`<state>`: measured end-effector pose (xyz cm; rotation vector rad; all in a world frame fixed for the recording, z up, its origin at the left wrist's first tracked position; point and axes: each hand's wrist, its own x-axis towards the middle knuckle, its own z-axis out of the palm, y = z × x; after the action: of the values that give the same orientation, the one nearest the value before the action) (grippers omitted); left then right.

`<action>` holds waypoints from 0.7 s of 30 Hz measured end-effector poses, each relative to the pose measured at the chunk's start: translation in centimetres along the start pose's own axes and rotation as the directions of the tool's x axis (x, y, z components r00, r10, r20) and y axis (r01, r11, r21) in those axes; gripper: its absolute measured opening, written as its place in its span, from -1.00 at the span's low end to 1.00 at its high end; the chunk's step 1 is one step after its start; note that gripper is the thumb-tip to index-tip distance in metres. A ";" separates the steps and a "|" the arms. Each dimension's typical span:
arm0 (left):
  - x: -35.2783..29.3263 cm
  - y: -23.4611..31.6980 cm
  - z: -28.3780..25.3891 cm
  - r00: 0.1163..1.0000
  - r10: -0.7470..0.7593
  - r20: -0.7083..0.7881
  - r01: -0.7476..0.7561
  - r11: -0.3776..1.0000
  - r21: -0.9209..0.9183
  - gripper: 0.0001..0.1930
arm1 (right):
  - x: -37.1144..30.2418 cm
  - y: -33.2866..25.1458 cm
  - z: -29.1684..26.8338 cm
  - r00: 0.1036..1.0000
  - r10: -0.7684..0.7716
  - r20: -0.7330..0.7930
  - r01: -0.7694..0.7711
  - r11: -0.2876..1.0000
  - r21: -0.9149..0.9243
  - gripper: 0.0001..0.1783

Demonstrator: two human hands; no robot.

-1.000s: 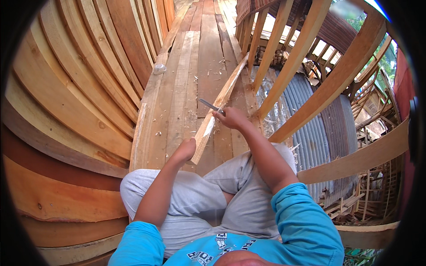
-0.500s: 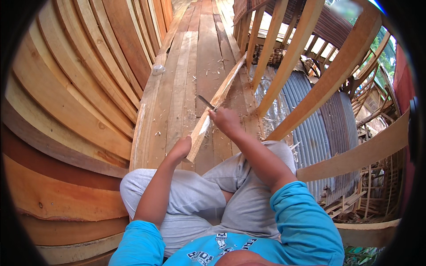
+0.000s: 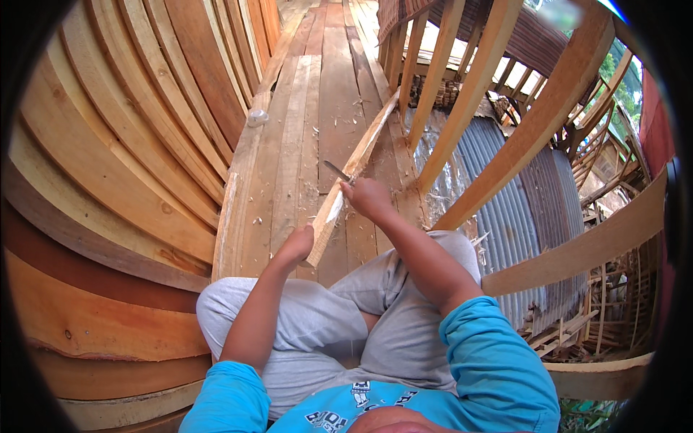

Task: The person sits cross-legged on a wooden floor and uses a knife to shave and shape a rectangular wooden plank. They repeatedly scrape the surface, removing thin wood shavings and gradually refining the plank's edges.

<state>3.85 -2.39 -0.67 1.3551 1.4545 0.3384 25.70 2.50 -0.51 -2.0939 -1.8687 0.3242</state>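
A long wooden stick [image 3: 367,144] slants away from me, its far end by the railing posts and its near end by my left knee. My left hand [image 3: 297,245] is closed around that near end. In my right hand [image 3: 368,198] is a knife [image 3: 336,170], its dark blade lying across the stick about halfway along. Below the blade a pale, freshly cut patch [image 3: 334,206] shows on the wood. The knife's handle is mostly hidden by my fingers.
Upright planks [image 3: 130,159] wall the left side. Wooden railing posts [image 3: 473,94] stand on the right, with corrugated metal sheets [image 3: 498,209] beyond them. Shavings lie scattered on the plank floor [image 3: 289,159]. A small clear round object [image 3: 258,117] sits near the left wall.
Very little differs. The hands, knife and stick sit slightly lower in the picture, and so does the floor around them. Both grips are the same.
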 end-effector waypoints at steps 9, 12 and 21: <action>0.7 -0.8 0.0 0.999 0.020 0.045 -0.019 1.000 -0.025 -0.39 | 0.7 1.8 -1.9 0.990 -0.141 0.001 0.140 0.985 -0.098 -0.27; 0.4 -0.7 -0.1 0.997 0.048 0.065 -0.044 0.997 -0.064 -0.39 | 1.1 1.5 -1.5 0.982 -0.184 -0.037 0.176 0.970 -0.166 -0.32; -0.1 0.4 -0.8 0.998 0.009 0.066 -0.004 0.997 -0.075 -0.39 | 2.4 1.4 -0.5 0.972 -0.229 -0.052 0.222 0.968 -0.114 -0.41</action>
<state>3.39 -2.00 0.06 1.2993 1.3699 0.3455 27.49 4.69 -0.52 -1.9057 -2.1021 0.1022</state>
